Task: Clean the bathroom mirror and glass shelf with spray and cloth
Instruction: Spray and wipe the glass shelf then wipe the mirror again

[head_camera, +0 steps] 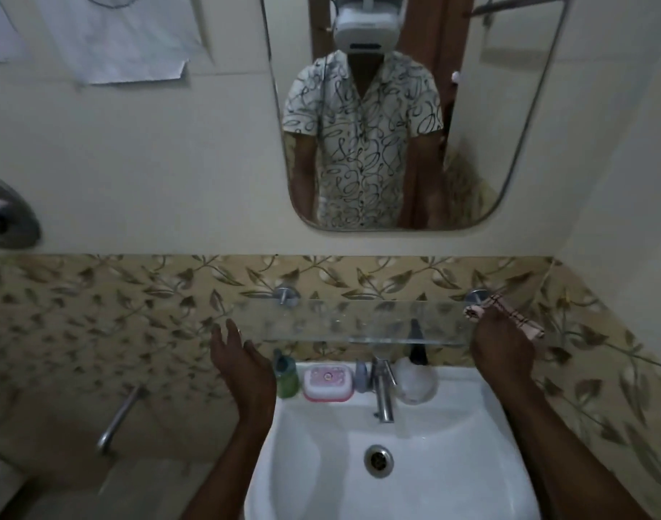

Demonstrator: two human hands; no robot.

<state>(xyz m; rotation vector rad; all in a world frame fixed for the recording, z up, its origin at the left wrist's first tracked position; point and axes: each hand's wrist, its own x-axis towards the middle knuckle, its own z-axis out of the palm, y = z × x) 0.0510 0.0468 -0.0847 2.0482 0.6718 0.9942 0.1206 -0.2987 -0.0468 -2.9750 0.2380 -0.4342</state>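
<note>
A rounded mirror (509,118) hangs on the cream wall above a bare glass shelf (351,320) on two metal pegs. My right hand (499,354) is at the shelf's right end, closed around a folded pink checked cloth (509,317) that sticks out past the fingers. My left hand (239,354) hovers by the shelf's left end, palm up, fingers spread, holding nothing. A clear spray bottle (415,377) with a black trigger head stands on the basin rim under the shelf, right of the tap.
A white washbasin (453,463) sits below with a chrome tap (382,388). On its rim stand a green bottle (287,377) and a pink soap box (327,382). A metal pipe (120,418) juts from the leaf-patterned tiles at the left. Papers (126,43) hang at upper left.
</note>
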